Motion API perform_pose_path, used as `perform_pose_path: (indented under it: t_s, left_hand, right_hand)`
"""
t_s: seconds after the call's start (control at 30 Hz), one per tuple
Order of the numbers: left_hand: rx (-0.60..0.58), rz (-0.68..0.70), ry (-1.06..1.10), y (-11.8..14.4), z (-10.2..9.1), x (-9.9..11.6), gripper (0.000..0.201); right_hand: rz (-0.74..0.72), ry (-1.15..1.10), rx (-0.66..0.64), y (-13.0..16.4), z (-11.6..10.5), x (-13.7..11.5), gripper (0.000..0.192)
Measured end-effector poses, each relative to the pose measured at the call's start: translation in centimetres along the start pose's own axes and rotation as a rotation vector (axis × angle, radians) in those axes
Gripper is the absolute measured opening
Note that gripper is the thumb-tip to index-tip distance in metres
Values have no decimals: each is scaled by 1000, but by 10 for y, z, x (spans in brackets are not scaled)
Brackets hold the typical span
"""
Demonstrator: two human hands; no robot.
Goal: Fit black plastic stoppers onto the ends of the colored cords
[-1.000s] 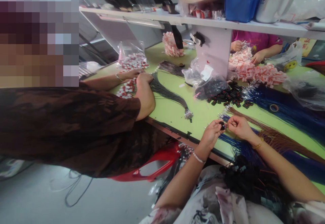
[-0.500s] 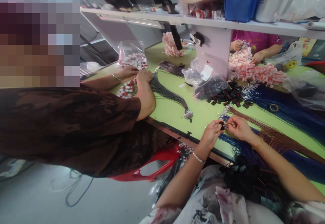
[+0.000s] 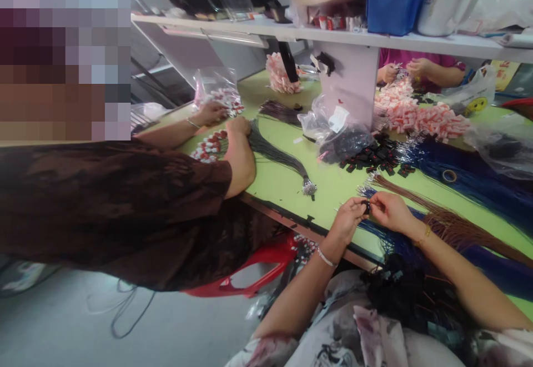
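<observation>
My left hand [image 3: 348, 220] is closed in a pinch around a small black connector housing [image 3: 366, 207], just above the front edge of the green table [image 3: 333, 181]. My right hand [image 3: 391, 213] meets it from the right, its thumb and fingers pinched at the housing on a thin wire that the fingers mostly hide. Beneath and beside my hands lie blue wires [image 3: 378, 234] and a bundle of brown wires [image 3: 441, 220] with metal tips. Behind them is a pile of black connector housings [image 3: 381, 155].
At left a co-worker's sleeve [image 3: 166, 184] and hands [image 3: 239, 127] are near red-and-white connectors [image 3: 208, 147] and grey wires [image 3: 278, 153]. Another person's hands [image 3: 418, 68] work behind pink-white connectors [image 3: 433, 118]. A shelf [image 3: 316, 35] crosses above; a red stool [image 3: 250, 275] stands below.
My right fingers have moved slightly left, closer against the black housing. The left co-worker's hands have parted a little, and the far person's hand has risen from the pink-white pile.
</observation>
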State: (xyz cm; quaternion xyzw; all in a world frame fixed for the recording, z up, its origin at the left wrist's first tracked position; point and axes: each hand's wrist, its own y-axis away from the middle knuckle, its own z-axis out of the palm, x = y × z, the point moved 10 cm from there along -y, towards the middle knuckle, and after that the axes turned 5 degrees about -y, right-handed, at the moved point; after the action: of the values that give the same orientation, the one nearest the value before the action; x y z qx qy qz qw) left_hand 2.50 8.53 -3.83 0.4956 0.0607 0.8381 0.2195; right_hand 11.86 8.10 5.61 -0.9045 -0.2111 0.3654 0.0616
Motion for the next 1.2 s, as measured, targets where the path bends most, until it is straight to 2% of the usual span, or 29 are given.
perform_pose_path:
  t_s: [0.27,0.4,0.53,0.83,1.07,1.13,1.2]
  left_hand:
    - [29,-7,-18,0,-1,1,34]
    - [46,-2,22,-1,-3,2,31]
    - [38,-11,33,-3,-4,0,29]
    - [0,3,20,-2,-2,1,33]
    - [15,7,-53,-4,-1,0,36]
    - [27,6,-74,-3,-1,1,35]
    - [57,73,-126,6,3,12,32]
  right_hand:
    - [31,-23,9,-2,0,3,10]
    - [-73,18,64,0,-11,-7,9]
    - [-132,133,33,2,-9,-11,9]
    - [-42,-40,15,1,-6,-7,15]
    - [21,-14,41,-1,1,1,17]
    - [13,-42,22,-2,-2,1,18]
    - [13,-96,31,-5,-15,5,19]
